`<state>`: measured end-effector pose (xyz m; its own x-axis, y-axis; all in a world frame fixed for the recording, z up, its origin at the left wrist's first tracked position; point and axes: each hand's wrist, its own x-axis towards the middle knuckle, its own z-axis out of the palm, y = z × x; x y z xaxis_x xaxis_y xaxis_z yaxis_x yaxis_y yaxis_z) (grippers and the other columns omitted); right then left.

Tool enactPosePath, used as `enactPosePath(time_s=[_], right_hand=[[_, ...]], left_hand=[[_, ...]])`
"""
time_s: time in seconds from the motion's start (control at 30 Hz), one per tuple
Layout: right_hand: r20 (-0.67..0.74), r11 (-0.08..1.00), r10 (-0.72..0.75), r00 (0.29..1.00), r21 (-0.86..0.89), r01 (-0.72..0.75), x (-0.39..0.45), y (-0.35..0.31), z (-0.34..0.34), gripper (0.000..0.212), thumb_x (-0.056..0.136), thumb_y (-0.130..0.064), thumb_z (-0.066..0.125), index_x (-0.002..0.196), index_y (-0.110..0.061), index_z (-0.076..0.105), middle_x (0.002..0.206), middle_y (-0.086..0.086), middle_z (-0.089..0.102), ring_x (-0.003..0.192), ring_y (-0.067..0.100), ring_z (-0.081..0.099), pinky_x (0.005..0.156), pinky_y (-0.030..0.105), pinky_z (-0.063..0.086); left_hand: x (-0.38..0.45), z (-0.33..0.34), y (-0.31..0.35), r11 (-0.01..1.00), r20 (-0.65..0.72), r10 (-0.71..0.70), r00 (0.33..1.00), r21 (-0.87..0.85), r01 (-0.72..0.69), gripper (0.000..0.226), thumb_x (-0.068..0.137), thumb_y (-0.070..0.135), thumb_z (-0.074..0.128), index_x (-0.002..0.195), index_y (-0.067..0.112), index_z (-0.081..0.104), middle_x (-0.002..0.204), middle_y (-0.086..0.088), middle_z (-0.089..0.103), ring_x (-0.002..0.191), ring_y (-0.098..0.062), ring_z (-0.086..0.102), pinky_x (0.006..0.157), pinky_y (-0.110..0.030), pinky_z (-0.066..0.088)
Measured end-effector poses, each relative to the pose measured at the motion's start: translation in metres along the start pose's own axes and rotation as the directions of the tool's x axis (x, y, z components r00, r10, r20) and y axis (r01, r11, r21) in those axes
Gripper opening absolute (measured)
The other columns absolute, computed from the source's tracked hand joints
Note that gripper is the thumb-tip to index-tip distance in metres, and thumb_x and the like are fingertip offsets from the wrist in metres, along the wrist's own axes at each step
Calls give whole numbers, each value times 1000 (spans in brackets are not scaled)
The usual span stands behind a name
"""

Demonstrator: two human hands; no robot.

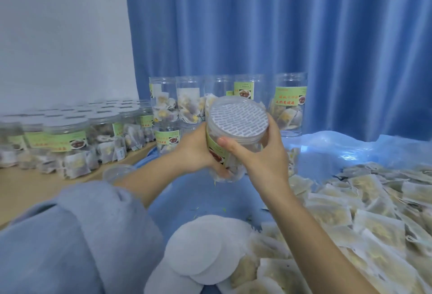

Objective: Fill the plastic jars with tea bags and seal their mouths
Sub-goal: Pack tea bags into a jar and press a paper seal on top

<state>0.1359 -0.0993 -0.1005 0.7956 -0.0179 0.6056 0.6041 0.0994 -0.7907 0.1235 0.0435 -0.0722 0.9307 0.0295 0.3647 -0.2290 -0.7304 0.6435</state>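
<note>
Head view, then — where was the jar?

— Up in the air in front of the person, tilted, its mouth turned toward the camera. A clear lid with a white printed liner sat on that mouth. Tea bags showed through the wall, beside a green label.

— And the hands?

— The left hand wrapped the jar's body from the left and below, fingers curled under its base. The right hand clasped the lid's rim, thumb on the near edge, fingers round the far side.

— What lay around?

— Under the arms, a blue sheet. On it, near the bottom, a stack of white discs. To the right, a wide heap of loose bags. Behind the jar stood open jars, partly filled, against a blue curtain. At left, capped jars crowded a wooden top; another lid lay just beside the blue sleeve.
</note>
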Motion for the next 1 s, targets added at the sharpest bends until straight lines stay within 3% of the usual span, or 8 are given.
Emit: enactPosePath(time_s=[0.1, 0.27, 0.4, 0.5, 0.63, 0.77, 0.9, 1.0], right_hand=[[135, 996, -89, 987, 40, 85, -20, -16, 17, 93, 53, -47, 83, 135, -33, 41, 128, -20, 55, 120, -2, 50, 101, 34, 45], [330, 996, -93, 939, 26, 90, -48, -25, 53, 84, 56, -56, 77, 130, -31, 46, 127, -14, 54, 119, 1, 50, 101, 36, 46], [463, 988, -124, 878, -27, 154, -54, -38, 98, 80, 63, -50, 76, 132, -28, 43, 128, -14, 54, 120, 3, 50, 101, 32, 45], [531, 972, -152, 834, -74, 224, -54, -48, 139, 77, 65, -55, 74, 132, -35, 40, 126, -19, 52, 117, 1, 49, 100, 29, 44], [601, 966, -152, 785, -77, 246, -59, -57, 203, 68, 68, -56, 71, 127, -34, 45, 123, -15, 55, 116, 8, 51, 99, 36, 44], [644, 980, -107, 757, -59, 189, -71, -55, 268, 64, 70, -57, 68, 127, -34, 49, 118, -9, 51, 118, 12, 47, 96, 25, 39], [684, 994, -17, 729, -69, 88, -88, -50, 323, 74, 59, -74, 58, 124, -39, 52, 117, -3, 42, 112, 9, 44, 91, 20, 35], [717, 995, 29, 696, -84, 45, -96, -40, 355, 80, 54, -78, 51, 123, -37, 53, 111, -4, 39, 103, 9, 44, 94, 24, 38]], left_hand=[[-25, -28, -15, 999, -79, 1, 997, 32, 1, 101, 31, 22, 94, 121, 27, 49, 102, 21, 65, 96, -4, 62, 83, -25, 51], [-75, -83, -48, 996, -178, -35, 983, 71, 48, 84, 31, 21, 95, 92, 49, 44, 80, 49, 55, 79, 29, 51, 61, 2, 41], [-100, -117, -69, 992, -250, -61, 966, 91, 86, 92, 33, 21, 95, 107, 41, 44, 90, 34, 56, 86, 12, 58, 70, -5, 44], [-118, -143, -87, 993, -306, -99, 947, 32, 114, 100, 37, 14, 94, 124, 24, 47, 100, 21, 61, 98, -7, 60, 83, -24, 49], [-146, -183, -117, 981, -344, -190, 919, -104, 164, 84, 42, 0, 91, 114, 25, 56, 99, 14, 68, 94, -6, 63, 82, -22, 52], [-181, -224, -150, 954, -410, -296, 863, -175, 244, 70, 44, -2, 90, 97, 29, 56, 90, 14, 66, 74, 10, 60, 59, -4, 45], [-206, -254, -180, 912, -393, -407, 825, -234, 338, 69, 52, 0, 87, 111, 21, 58, 89, 7, 67, 78, -5, 61, 61, -17, 47], [-218, -264, -199, 884, -369, -460, 807, -271, 380, 69, 57, -6, 83, 116, 15, 54, 84, 0, 66, 64, -5, 59, 49, -17, 45]])
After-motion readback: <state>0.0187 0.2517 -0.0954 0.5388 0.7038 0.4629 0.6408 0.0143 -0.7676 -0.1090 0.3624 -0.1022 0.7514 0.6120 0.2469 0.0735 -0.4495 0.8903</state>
